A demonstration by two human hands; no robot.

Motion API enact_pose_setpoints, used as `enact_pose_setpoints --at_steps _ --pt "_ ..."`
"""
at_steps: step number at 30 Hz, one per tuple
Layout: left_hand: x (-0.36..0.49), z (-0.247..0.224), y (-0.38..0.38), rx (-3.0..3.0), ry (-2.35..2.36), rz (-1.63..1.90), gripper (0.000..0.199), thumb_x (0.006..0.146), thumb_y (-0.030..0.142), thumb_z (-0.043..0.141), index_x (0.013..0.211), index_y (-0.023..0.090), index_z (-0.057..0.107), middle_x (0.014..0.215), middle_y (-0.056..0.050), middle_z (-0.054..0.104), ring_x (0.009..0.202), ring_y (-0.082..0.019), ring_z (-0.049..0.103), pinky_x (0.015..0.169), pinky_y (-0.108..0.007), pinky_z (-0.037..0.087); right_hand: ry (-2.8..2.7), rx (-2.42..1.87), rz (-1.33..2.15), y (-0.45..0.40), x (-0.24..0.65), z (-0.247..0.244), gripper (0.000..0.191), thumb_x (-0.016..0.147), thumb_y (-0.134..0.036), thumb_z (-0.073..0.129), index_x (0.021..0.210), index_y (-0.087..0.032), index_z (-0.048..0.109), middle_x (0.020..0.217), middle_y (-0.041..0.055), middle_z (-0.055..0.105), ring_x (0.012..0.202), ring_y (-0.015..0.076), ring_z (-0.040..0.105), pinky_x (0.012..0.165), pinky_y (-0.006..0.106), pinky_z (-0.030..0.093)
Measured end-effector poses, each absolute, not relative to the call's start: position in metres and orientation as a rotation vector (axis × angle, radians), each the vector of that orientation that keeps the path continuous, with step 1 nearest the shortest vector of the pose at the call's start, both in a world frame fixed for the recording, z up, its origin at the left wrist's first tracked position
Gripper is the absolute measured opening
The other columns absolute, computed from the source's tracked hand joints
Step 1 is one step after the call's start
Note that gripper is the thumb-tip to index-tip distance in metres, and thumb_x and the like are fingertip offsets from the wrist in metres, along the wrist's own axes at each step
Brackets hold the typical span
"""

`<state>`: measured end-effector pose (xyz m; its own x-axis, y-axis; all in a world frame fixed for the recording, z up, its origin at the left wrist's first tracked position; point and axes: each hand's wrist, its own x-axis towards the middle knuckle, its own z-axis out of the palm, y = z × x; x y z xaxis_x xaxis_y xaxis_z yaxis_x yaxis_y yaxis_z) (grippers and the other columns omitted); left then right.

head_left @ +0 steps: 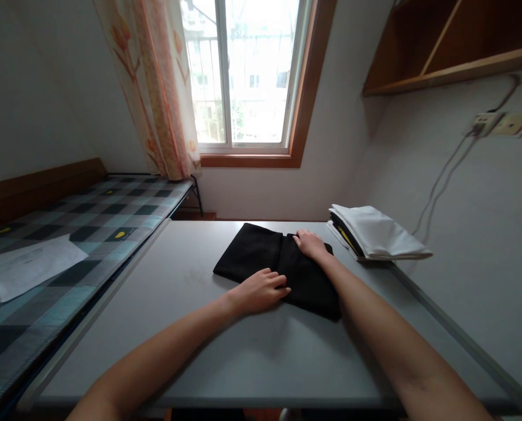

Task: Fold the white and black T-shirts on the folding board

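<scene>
A folded black cloth [254, 251] lies flat on the white table [177, 345], with a seam or gap running across its middle. My left hand [263, 289] rests at the cloth's near edge, its fingers bent over the fabric close to the seam. On the far edge, right of the seam, lies my right hand [309, 242], fingers curled onto the cloth. Whether either hand pinches the fabric is hard to tell, but both touch it.
Folded white cloths [379, 231] with dark and yellow layers sit at the table's back right. A bed with a checkered sheet [142, 202] and papers [33, 266] stands left. A wooden shelf [458, 73] and cables [440, 175] are on the right wall.
</scene>
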<state>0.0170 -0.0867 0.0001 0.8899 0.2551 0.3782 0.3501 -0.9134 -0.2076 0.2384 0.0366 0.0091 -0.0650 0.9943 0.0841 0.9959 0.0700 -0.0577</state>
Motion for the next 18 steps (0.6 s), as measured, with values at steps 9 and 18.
enact_pose_setpoints --at_steps 9,18 --pt "0.001 0.001 -0.069 -2.809 -0.905 -0.887 0.033 0.096 0.036 0.043 0.119 0.021 0.062 0.114 -0.009 0.061 0.104 -0.019 0.057 0.092 -0.036 0.042 -1.856 -2.171 -0.22 -0.007 0.27 0.032 0.037 0.092 -0.042 0.041 0.113 -0.018 0.059 0.115 0.0168 0.061 0.108 0.0297 0.056 0.086 0.038 0.043" --pt "-0.01 -0.024 -0.048 -2.649 -1.448 -0.593 0.052 0.091 0.051 0.045 0.137 0.025 0.049 0.145 -0.011 0.045 0.137 -0.034 0.032 0.109 -0.059 0.023 -1.419 -2.241 1.074 -0.052 0.309 0.024 0.052 0.085 -0.062 0.05 0.092 -0.011 0.06 0.065 0.0094 0.064 0.055 0.02 0.064 0.051 0.032 0.054"
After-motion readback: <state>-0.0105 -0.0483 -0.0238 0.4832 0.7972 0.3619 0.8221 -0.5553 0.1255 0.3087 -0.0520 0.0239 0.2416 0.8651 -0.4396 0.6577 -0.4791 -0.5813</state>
